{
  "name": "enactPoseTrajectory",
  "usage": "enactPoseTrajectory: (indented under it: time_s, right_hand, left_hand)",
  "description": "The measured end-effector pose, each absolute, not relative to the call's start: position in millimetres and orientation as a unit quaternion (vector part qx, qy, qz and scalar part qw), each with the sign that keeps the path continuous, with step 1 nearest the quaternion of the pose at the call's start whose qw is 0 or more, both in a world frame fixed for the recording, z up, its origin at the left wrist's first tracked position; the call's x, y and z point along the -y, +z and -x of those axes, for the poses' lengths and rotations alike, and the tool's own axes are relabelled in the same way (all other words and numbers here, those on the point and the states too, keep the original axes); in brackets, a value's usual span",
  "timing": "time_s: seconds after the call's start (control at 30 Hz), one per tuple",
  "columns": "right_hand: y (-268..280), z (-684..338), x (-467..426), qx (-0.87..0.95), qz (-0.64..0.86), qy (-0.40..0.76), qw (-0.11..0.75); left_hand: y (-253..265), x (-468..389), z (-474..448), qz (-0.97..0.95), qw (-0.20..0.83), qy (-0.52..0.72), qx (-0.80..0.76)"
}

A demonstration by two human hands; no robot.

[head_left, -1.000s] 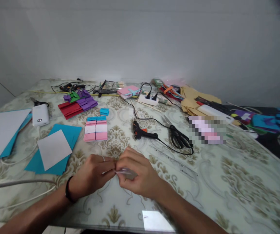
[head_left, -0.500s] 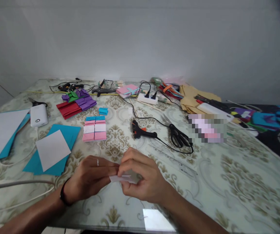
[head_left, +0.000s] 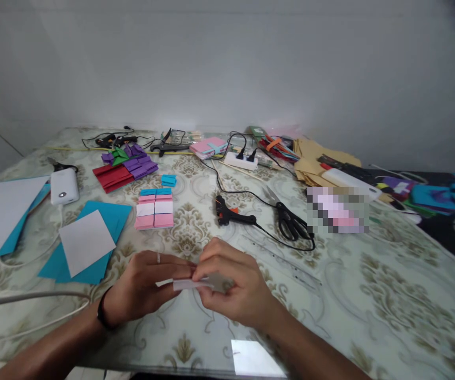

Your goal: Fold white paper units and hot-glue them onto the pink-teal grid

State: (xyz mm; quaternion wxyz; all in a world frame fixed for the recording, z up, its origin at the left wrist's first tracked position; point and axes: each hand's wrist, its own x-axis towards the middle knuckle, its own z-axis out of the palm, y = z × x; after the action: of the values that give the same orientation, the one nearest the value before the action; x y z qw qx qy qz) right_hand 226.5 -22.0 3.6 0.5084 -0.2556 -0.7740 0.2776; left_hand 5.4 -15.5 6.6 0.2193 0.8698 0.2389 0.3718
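A small piece of white folded paper is held just above the table between both hands. My left hand, with a ring and a dark wristband, has its fingers closed on the paper's left side. The thumb and fingertips of my right hand pinch its right part. Beyond them lie folded pink, white and blue paper strips in two columns, with a small blue folded strip behind. A white paper square rests on blue sheets to the left.
A black glue gun, black-handled scissors and a clear ruler lie beyond my right hand. Further back are a power strip, red folded papers and brown paper. A white power bank stands left.
The white paper has shifted slightly left between my fingers, and more of its left end shows. My left fingers have parted a little from my left thumb. Objects on the table stay put.
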Motion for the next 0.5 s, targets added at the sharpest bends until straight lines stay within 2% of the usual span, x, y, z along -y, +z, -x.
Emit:
enactPoseTrajectory:
  time_s: [0.33, 0.5]
  right_hand:
    - [6.6, -227.9, 22.0, 0.772, 0.253, 0.256, 0.523]
    - [10.6, -232.4, 20.1, 0.763, 0.279, 0.258, 0.524]
  left_hand:
    - [9.2, 19.4, 1.2, -0.871, 0.196, 0.362, -0.268]
    - [10.6, 17.5, -1.1, -0.845, 0.251, 0.379, -0.282]
